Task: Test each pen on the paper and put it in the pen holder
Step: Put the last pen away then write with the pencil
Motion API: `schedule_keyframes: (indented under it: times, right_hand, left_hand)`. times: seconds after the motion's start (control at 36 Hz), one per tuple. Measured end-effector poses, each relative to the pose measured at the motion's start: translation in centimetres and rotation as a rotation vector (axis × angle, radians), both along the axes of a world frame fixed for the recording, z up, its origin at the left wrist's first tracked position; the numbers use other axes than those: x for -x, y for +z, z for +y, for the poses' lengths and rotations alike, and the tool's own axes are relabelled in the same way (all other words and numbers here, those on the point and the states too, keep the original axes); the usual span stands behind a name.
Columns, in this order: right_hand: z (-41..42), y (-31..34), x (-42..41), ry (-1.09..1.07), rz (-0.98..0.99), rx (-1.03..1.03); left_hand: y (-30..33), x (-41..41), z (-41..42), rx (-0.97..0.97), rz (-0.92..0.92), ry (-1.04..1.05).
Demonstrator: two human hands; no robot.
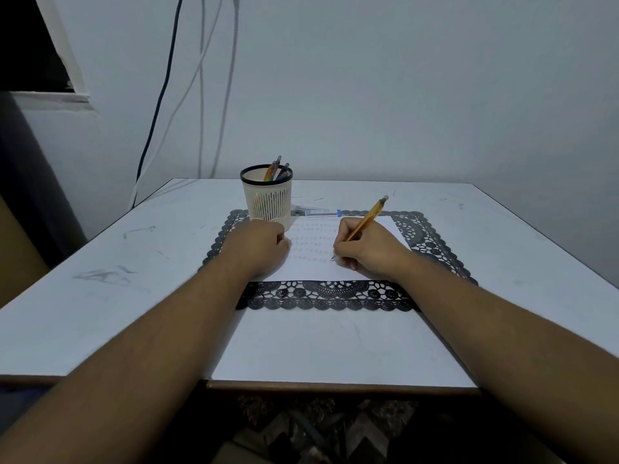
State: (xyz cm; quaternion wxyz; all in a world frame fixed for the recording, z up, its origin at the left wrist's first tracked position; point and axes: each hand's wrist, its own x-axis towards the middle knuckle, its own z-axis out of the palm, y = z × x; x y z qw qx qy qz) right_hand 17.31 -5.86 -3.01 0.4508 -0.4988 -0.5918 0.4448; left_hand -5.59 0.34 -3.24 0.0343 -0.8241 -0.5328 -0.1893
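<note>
A white sheet of paper with rows of small scribbles lies on a black lace mat. My right hand grips an orange pen in a writing hold, its tip touching the paper near the sheet's middle. My left hand rests on the paper's left part with the fingers curled under, holding nothing that I can see. Just behind it stands a cream slotted pen holder with a black rim, and several pens stick out of its top. A clear pen with a blue end lies behind the paper.
The white table backs onto a pale wall, and its brown front edge is near me. Cables hang down the wall at the back left. A dark window opening sits at the upper left.
</note>
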Motion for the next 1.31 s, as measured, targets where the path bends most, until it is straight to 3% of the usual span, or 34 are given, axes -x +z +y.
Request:
schedule_keyframes:
  times: [0.47,0.61,0.92,1.08,1.31]
  right_hand:
    - [-0.2,0.1,0.0,-0.019,-0.092,0.005]
    - [-0.1,0.0,-0.2,0.009,-0.011,0.005]
    - [0.7,2.2,-2.0,-0.238,0.509,-0.071]
    - [0.6,3.8,-2.8,-0.229,0.993,0.003]
    - [0.5,4.1,-3.0,-0.167,1.079,-0.097]
  left_hand:
    - [0.1,-0.4,-0.4,-0.018,0.025,0.008]
    - [0.2,-0.4,-0.5,0.005,0.016,0.008]
    - [0.2,-0.2,-0.8,0.011,-0.001,-0.013]
    - [0.4,-0.9,-1.2,-0.012,-0.056,-0.063]
    - [1.2,-2.9,-2.2,0.058,-0.237,-0.403]
